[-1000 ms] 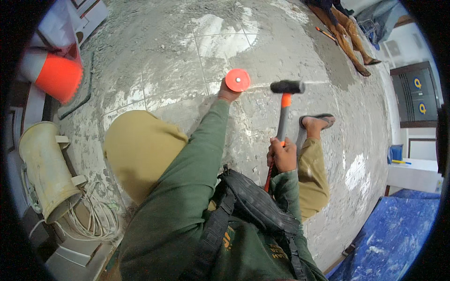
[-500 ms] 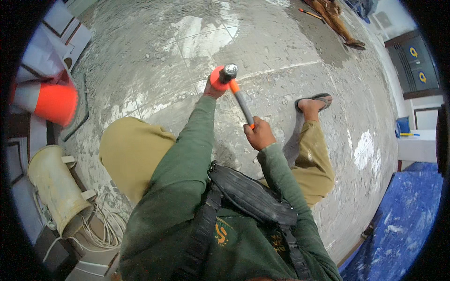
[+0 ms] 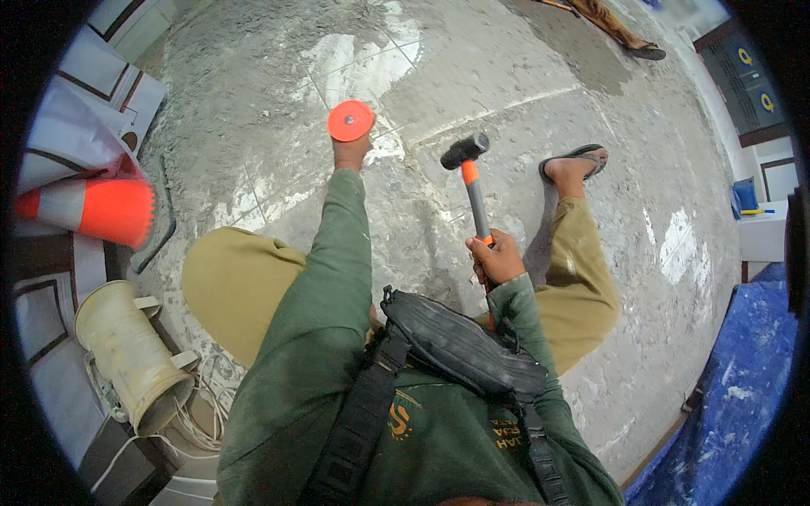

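Note:
My left hand (image 3: 351,154) is wrapped round a chisel (image 3: 349,121), seen end-on. Its round orange guard covers most of my fingers, a small metal striking end shows at the centre, and the blade below is hidden. To the right, my right hand (image 3: 499,256) grips a club hammer (image 3: 477,198) by the lower part of its grey and orange handle. The dark steel head is raised, apart from the chisel and to its right. Under both tools lies a rough grey floor (image 3: 430,88) with chipped mortar and white patches.
On the left are an orange and white traffic cone (image 3: 118,211), a dark bent bar (image 3: 169,223) and a dusty cream cylinder (image 3: 126,346) beside coiled cable (image 3: 207,413). A blue tarp (image 3: 734,379) covers the lower right. Another person's leg (image 3: 620,29) shows at the far right.
The hammer head has come off the chisel's striking end and swung to the right and back. The chisel and my left hand now appear farther left.

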`<state>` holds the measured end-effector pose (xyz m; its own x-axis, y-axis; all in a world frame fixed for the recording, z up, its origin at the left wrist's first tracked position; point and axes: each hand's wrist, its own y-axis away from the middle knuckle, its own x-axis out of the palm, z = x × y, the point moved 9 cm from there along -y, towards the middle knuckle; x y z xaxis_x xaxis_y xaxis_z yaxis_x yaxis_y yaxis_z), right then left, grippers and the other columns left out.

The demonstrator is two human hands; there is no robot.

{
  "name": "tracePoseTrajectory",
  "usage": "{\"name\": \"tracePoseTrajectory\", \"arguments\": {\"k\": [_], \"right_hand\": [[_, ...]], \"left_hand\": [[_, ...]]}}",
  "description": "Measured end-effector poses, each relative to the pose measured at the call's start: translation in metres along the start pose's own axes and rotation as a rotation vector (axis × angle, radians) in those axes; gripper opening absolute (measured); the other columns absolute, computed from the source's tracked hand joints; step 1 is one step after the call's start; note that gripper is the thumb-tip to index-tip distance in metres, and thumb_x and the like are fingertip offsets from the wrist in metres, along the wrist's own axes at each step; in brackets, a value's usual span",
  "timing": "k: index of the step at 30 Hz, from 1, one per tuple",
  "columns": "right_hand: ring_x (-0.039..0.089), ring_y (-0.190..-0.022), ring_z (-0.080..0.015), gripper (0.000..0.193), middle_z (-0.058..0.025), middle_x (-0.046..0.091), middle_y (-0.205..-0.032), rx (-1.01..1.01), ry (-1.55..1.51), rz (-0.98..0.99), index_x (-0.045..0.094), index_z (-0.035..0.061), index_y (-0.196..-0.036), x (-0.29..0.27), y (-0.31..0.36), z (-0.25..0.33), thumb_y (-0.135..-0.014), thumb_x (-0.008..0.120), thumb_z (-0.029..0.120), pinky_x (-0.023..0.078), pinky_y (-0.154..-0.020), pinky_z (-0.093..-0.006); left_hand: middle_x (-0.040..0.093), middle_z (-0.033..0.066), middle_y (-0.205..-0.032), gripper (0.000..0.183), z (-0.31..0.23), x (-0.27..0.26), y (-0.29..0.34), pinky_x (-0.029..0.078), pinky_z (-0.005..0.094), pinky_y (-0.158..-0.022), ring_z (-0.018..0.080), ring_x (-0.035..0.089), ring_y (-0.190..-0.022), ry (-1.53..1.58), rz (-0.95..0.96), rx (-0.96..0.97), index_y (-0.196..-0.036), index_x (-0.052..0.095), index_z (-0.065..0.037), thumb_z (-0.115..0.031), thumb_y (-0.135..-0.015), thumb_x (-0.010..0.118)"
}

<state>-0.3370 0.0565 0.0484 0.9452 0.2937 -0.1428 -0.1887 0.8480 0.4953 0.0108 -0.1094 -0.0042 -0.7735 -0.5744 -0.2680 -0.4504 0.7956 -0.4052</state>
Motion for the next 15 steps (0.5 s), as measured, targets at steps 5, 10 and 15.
{"name": "tracePoseTrajectory", "arguments": {"k": [5,10,15], "right_hand": [[0.045,-0.036,-0.0117,0.023,-0.0030,0.048,-0.054,0.021,-0.065,-0.010,0.048,0.0029,-0.076,-0.011,-0.001,-0.019,-0.085,0.063,0.018,0.036,-0.033,-0.0285],[0.046,-0.039,-0.0109,0.019,-0.0021,0.048,-0.053,-0.065,-0.136,-0.011,0.050,0.0031,-0.079,0.002,0.012,0.022,-0.086,0.062,0.017,0.036,-0.034,-0.0276],[0.046,-0.041,-0.0089,0.016,-0.0012,0.051,-0.058,-0.290,-0.016,-0.141,0.053,0.0019,-0.083,-0.019,0.037,0.085,-0.086,0.061,0.015,0.036,-0.036,-0.0241]], "left_hand": [[0.060,0.0089,-0.116,0.028,-0.027,0.052,0.031,0.039,0.0373,-0.099,0.0245,0.053,-0.112,-0.121,0.194,0.115,-0.111,0.060,-0.010,-0.022,-0.085,0.058],[0.061,0.0082,-0.112,0.030,-0.024,0.089,0.071,0.045,0.0345,-0.093,0.0226,0.057,-0.106,-0.306,0.280,0.178,-0.110,0.059,-0.008,-0.020,-0.083,0.063],[0.061,0.0073,-0.110,0.030,-0.053,0.105,0.098,0.048,0.0356,-0.090,0.0227,0.059,-0.103,0.381,0.149,-0.122,-0.109,0.058,-0.008,-0.018,-0.082,0.065]]}}
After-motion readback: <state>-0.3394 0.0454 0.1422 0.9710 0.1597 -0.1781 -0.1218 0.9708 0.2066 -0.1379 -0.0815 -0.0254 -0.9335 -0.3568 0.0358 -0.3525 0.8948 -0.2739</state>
